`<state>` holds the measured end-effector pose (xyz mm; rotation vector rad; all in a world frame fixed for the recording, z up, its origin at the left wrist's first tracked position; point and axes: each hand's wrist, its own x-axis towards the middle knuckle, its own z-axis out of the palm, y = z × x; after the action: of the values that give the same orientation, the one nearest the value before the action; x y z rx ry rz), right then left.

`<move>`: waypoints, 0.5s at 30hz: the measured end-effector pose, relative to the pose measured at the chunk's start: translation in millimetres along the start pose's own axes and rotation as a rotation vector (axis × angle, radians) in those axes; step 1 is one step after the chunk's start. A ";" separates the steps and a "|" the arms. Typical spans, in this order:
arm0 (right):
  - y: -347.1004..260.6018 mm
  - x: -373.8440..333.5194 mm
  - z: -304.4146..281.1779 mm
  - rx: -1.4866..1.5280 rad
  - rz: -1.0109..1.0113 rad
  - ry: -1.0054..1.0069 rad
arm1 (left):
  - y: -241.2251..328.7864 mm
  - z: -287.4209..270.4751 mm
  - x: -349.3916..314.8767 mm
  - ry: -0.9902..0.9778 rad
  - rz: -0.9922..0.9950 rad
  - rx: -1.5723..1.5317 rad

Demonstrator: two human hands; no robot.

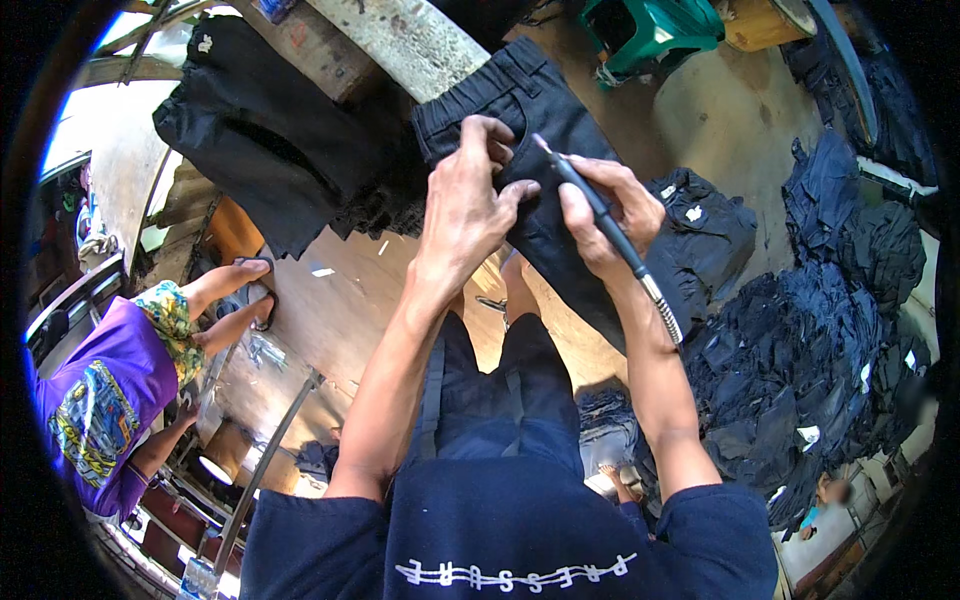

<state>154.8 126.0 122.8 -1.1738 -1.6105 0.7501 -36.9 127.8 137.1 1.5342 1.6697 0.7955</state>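
Note:
A pair of black trousers (545, 110) lies draped over a slanted grey beam (410, 40) in front of me. My left hand (470, 190) presses down on the cloth just below the waistband, fingers curled onto it. My right hand (610, 215) grips a slim black pen-shaped rotary tool (590, 205) like a pencil, with its tip touching the trousers near my left fingertips. A flexible metal shaft (665, 310) runs from the tool back along my right forearm.
Another black garment (265, 130) hangs over the beam at the left. Heaps of dark trousers (800, 370) cover the floor at the right. A green plastic stool (650, 30) stands at the top. A person in a purple shirt (100, 400) sits at the lower left.

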 end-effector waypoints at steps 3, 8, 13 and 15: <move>12.2 4.5 16.6 0.038 -0.205 -0.016 | -10.0 -1.4 -4.9 0.031 -0.029 -0.195; 18.9 -4.4 18.5 0.031 -0.232 -0.076 | -23.2 -7.1 -3.1 -0.014 -0.119 -0.218; 20.3 -1.4 19.6 0.042 -0.267 -0.156 | -27.9 -9.6 0.9 -0.028 -0.112 -0.240; 20.3 0.2 21.3 0.045 -0.269 -0.167 | -29.4 -8.8 1.1 -0.018 -0.113 -0.264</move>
<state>141.6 134.4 97.9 -0.8579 -1.8360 0.7197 -60.4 126.1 117.4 1.2507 1.5539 0.8992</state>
